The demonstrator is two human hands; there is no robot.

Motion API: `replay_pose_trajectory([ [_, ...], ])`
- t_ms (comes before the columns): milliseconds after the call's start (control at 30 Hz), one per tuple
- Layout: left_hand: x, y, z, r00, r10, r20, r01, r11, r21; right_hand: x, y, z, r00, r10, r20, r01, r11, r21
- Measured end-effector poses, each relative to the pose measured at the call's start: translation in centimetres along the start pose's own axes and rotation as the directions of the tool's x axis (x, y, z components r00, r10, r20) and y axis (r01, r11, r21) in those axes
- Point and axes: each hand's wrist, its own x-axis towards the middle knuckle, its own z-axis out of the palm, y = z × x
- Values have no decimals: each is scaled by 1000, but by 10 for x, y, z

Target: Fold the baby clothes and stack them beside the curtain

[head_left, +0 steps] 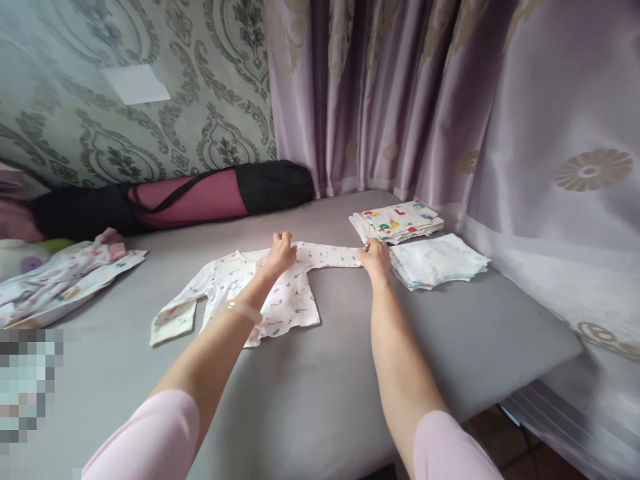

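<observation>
A small white baby shirt [287,303] with a scattered print lies spread on the grey bed sheet [320,387]. Its sleeves reach out to both sides, the left one bent downward. My left hand [281,255] is at the shirt's upper edge near the right shoulder, its fingers curled on the cloth. At the cuff of the right sleeve, my right hand [376,258] pinches the fabric, and the sleeve lies straight between the two hands. Just right of my right hand lie folded white cloths [437,260].
Behind those is a stack of folded printed clothes [400,220]. A black and maroon long bag [190,197] lies along the wall. More baby clothes [65,273] are heaped at the left. Purple curtains [390,100] hang behind, and the bed's edge [525,380] drops off at right.
</observation>
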Motion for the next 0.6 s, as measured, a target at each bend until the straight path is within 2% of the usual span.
replay_pose_trajectory([
  [67,-25,10,-13,998,63,26,-62,997,-45,-3,-12,-4,997,-71,-11,72,996,48],
  [100,-41,17,-18,994,85,63,-80,994,-73,-6,-20,-4,987,-157,33,154,984,93],
  [133,-58,25,-21,989,100,105,-89,991,-103,-9,-29,-4,956,-274,109,255,954,155],
  [167,-76,32,-22,978,148,149,-126,981,-144,-13,-38,-2,894,-401,198,355,906,230],
  [233,-111,47,-20,951,243,191,-210,962,-176,-23,-54,4,727,-591,349,484,802,350],
  [267,-126,53,-18,943,255,213,-224,961,-160,-28,-61,8,663,-634,397,519,772,366],
  [300,-138,58,-15,940,258,222,-232,963,-135,-33,-66,12,626,-649,432,546,761,352],
  [333,-148,61,-12,941,250,227,-230,967,-110,-37,-69,16,613,-647,454,567,760,318],
  [400,-161,64,-6,952,224,209,-214,974,-67,-43,-71,22,614,-642,460,605,756,249],
  [600,-166,65,-4,973,173,152,-173,985,-9,-48,-67,24,614,-677,405,667,720,192],
])
